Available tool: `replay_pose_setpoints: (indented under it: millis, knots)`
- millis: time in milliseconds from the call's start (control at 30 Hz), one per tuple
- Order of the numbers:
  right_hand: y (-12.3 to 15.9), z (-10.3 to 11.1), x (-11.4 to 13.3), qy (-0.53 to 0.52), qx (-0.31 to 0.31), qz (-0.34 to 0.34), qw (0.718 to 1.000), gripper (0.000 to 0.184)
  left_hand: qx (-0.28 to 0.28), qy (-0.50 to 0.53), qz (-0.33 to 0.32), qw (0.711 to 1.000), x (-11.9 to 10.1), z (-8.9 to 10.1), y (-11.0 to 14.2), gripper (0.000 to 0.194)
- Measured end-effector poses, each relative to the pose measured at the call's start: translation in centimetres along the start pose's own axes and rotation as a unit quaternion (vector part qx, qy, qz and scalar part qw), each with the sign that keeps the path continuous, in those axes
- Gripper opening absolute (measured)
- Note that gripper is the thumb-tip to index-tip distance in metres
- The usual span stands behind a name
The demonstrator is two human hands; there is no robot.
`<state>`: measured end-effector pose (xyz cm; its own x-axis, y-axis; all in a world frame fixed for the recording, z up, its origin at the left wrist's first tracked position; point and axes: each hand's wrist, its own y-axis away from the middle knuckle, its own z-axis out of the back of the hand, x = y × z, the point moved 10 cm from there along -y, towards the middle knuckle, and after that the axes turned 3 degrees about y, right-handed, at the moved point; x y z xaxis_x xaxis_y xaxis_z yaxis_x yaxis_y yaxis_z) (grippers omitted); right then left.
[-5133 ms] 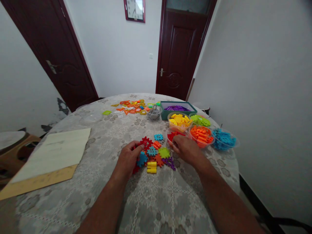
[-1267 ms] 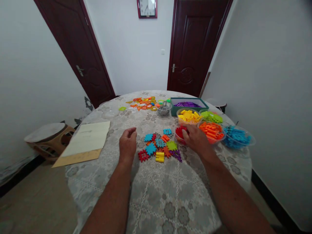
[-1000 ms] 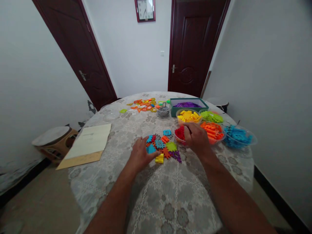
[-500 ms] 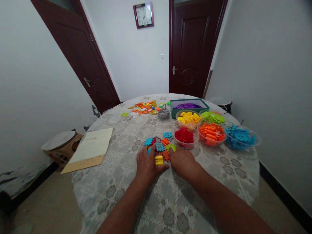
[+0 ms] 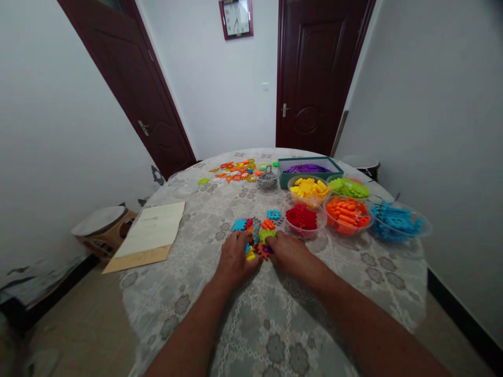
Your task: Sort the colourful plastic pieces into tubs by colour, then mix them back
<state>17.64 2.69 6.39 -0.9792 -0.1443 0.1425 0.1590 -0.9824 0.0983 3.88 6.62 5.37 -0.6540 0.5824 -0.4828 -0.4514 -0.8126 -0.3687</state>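
In front of me on the cloth is a small pile of coloured plastic interlocking building pieces, among them a blue piece (image 5: 239,225), an orange tube piece (image 5: 268,224) and a yellow piece (image 5: 250,255). My left hand (image 5: 234,256) is curled around the pile's left side, its fingers and thumb against the blue and yellow pieces; the fingers partly hide what they touch. With its fingertips closed, my right hand (image 5: 291,253) pinches the edge of a green building piece (image 5: 267,236) over the pile. A further blue piece (image 5: 273,214) lies flat behind.
Clear bowls hold sorted pieces: red (image 5: 302,217), orange (image 5: 347,213), blue (image 5: 396,222), yellow (image 5: 309,188), green (image 5: 349,187) and grey (image 5: 268,179). A green-edged box (image 5: 283,181) contains purple pieces. Loose orange pieces (image 5: 237,170) lie far back; paper sheets (image 5: 151,230) rest at left.
The green piece has shifted left over the pile along with my right fingertips. My left thumb has drawn in closer to the yellow piece. The whole view has shifted slightly.
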Motion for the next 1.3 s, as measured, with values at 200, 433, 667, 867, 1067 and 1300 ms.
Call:
replay_pose_setpoints:
  millis: [200,433,667,867,1067,1300]
  knots:
    - [-0.1,-0.2,0.0,0.001,-0.013,0.006,1.000,0.032,-0.015,0.079,-0.001,0.997,1.1,0.9,-0.6,0.036]
    - [-0.3,-0.6,-0.4,-0.017,-0.019,0.008,1.000,0.028,-0.046,0.140,0.056,0.987,2.0,1.5,-0.7,0.018]
    - [-0.1,-0.3,-0.2,0.000,-0.016,-0.001,1.000,0.029,-0.147,0.364,0.208,0.896,5.5,3.7,0.1,0.013]
    - [-0.1,1.0,-0.3,-0.003,-0.055,-0.012,0.998,0.025,-0.198,0.582,0.290,0.733,7.7,3.4,0.4,0.033]
    - [0.0,2.0,0.2,-0.036,-0.114,-0.008,0.993,0.023,-0.137,0.801,0.301,0.499,5.0,0.9,-1.0,0.016]
    - [0.2,3.0,1.3,-0.318,-0.214,0.033,0.923,0.026,-0.120,0.838,0.278,0.453,1.7,-0.4,-3.1,0.013]
